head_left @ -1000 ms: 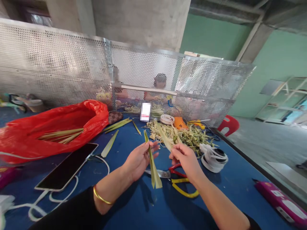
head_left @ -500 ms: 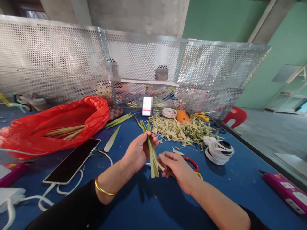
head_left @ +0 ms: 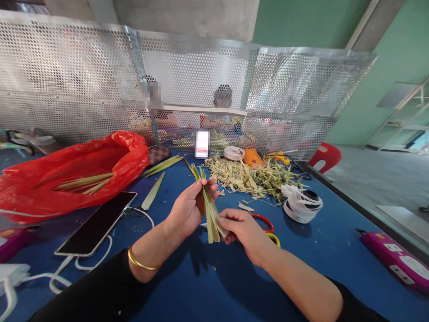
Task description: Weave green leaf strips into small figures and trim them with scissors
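A bundle of pale green leaf strips (head_left: 209,210) is pinched near its upper end by my left hand (head_left: 188,203), thumb on top. The strips fan out downward above the blue table. My right hand (head_left: 246,230) grips the lower end of one strip on the bundle's right side between thumb and fingers. Beneath and behind the right hand lie scissors with red and yellow handles (head_left: 263,220), partly covered. One loose leaf piece (head_left: 153,191) rests left of my hands, and several longer strips (head_left: 165,166) lie beyond it.
To the left are a red plastic bag (head_left: 30,172) holding strips and a phone (head_left: 97,225) with white cables. A heap of leaf scraps (head_left: 248,177) lies behind my hands. White ribbon rolls (head_left: 301,205) and a purple device (head_left: 395,259) are on the right. A perforated metal screen (head_left: 197,67) stands behind.
My right hand has drawn slightly closer to the bundle, and the right strip now lies nearer the others. The whole view has shifted a little.
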A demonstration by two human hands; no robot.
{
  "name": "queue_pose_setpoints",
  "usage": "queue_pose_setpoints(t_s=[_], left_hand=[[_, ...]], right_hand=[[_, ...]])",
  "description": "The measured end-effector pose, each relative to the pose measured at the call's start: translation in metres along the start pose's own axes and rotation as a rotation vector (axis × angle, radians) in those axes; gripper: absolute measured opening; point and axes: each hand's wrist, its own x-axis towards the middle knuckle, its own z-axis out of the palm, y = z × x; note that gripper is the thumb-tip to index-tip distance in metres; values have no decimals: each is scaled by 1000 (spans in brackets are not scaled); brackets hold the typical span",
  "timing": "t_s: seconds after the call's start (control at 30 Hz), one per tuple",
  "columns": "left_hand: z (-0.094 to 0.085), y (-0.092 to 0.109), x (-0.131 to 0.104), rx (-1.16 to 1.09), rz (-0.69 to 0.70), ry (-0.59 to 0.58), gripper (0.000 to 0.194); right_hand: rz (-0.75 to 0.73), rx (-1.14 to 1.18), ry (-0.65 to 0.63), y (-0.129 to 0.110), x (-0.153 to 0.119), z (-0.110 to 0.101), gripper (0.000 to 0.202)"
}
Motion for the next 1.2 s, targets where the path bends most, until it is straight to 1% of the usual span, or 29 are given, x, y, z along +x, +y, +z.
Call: queue_pose_setpoints(t_s=[0.1, 0.17, 0.23, 0.33, 0.4, 0.43, 0.5, 0.6, 0.7, 0.8, 0.87, 1.0, 1.1, 1.2], left_hand=[[0, 1, -1, 4, 3, -29, 14], [0, 2, -2, 18, -16, -79, 12], [0, 2, -4, 44, -35, -148, 10], [3, 0, -10, 106, -64, -256, 11], [5, -4, -15, 154, -114, -306, 14], [6, -6, -18, 175, -148, -324, 15], [7, -11, -22, 206, -218, -358, 17], [7, -17, -25, 233, -290, -386, 17], [6, -19, -25, 224, -306, -362, 15], [7, -18, -24, 211, -284, -326, 13], [8, -18, -24, 218, -271, -323, 11], [9, -18, -26, 249, -278, -334, 12], [8, -17, -27, 289, -322, -371, 17], [7, -16, -28, 354, -383, -432, 21]], right_hand=[[1, -25, -33, 1, 1, 0, 29], [-46, -66, -36, -1, 1, -1, 33], [-145, -123, 39, -5, 2, -4, 35], [-296, -153, 226, -14, 2, -11, 33], [-315, -94, 276, -19, 3, -16, 32], [-307, -45, 273, -20, 3, -19, 32], [-295, 47, 225, -22, 3, -22, 29], [-302, 96, 147, -24, 2, -22, 21], [-353, 47, 177, -29, 0, -19, 21], [-407, -14, 214, -33, -3, -16, 18], [-429, -36, 240, -33, -2, -16, 16], [-456, -25, 259, -29, 0, -19, 14], [-458, 30, 257, -27, 0, -19, 14], [-414, 85, 193, -27, 0, -18, 17]])
